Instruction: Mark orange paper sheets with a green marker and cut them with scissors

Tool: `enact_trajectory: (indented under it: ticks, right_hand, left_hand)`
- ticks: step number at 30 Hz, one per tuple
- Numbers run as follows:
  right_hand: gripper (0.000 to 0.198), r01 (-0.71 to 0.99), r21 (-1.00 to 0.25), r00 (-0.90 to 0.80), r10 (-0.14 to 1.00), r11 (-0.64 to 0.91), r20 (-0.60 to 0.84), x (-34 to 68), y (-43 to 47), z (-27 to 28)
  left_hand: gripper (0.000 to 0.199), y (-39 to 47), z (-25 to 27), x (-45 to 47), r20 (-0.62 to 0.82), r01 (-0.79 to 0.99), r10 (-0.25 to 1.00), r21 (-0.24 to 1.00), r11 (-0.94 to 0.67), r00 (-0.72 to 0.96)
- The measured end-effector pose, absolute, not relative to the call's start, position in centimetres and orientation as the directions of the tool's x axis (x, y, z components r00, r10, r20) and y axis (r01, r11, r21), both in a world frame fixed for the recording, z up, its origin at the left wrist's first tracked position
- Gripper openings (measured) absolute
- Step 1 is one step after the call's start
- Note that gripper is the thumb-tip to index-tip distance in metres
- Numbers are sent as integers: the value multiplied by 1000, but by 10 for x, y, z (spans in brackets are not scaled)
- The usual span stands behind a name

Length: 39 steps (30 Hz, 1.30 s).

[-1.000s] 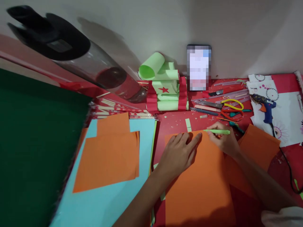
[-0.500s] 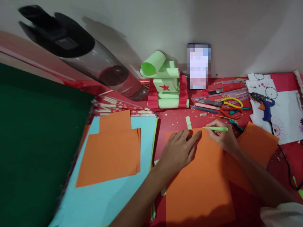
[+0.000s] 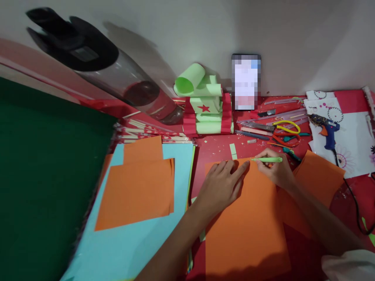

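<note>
A sheet of orange paper (image 3: 246,242) lies lengthwise in front of me on the red tabletop. My left hand (image 3: 224,181) rests on its upper part, fingers stretched out, the index fingertip near the far edge. Between the fingers of my right hand (image 3: 275,169) is a light green pen (image 3: 268,159), its tip touching or just above the paper's far edge, close to my left index fingertip. A small pale green paper strip (image 3: 233,151) lies just beyond that edge. More orange paper (image 3: 319,179) sits under and beside my right forearm.
Left are orange pieces (image 3: 134,195) on blue sheets (image 3: 158,246) and a tilted bottle (image 3: 117,78). Behind stand a green paper model (image 3: 205,105) and a phone (image 3: 246,82). Scissors (image 3: 285,127) and a glue gun (image 3: 329,130) with a trailing cord lie right.
Both hands and the pen keep practically the same place. The view has shifted very slightly.
</note>
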State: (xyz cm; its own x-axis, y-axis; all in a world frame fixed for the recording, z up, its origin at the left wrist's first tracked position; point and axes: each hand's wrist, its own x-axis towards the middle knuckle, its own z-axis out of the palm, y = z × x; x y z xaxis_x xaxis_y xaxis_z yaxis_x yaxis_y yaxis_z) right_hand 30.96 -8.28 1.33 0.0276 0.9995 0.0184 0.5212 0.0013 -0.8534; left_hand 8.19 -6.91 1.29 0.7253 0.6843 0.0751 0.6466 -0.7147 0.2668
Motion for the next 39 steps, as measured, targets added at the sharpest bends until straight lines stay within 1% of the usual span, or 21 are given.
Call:
enact_trajectory:
  ticks: [9,14,18,25,32,39]
  right_hand:
    - [11,520,-854,36,999,-13,6,309,-84,16]
    - [14,514,-858,35,999,-6,14,309,-82,17]
    - [12,527,-850,33,999,1,22,309,-83,16]
    - [6,531,-847,18,1000,-24,-16,310,-85,16]
    - [4,507,-861,19,999,-46,-43,310,-85,17]
    - [4,534,-845,19,999,-41,-37,310,-84,18]
  left_hand:
    - [43,-68,15,82,45,648,685,282,-707,727]
    - [42,-69,15,82,63,646,684,274,-712,727]
    - [42,-69,14,82,72,648,686,271,-712,724]
    - [44,-69,14,82,57,652,685,257,-713,726]
    - [46,-69,14,82,39,655,687,264,-708,726]
    - [45,-68,15,83,22,659,687,264,-704,726]
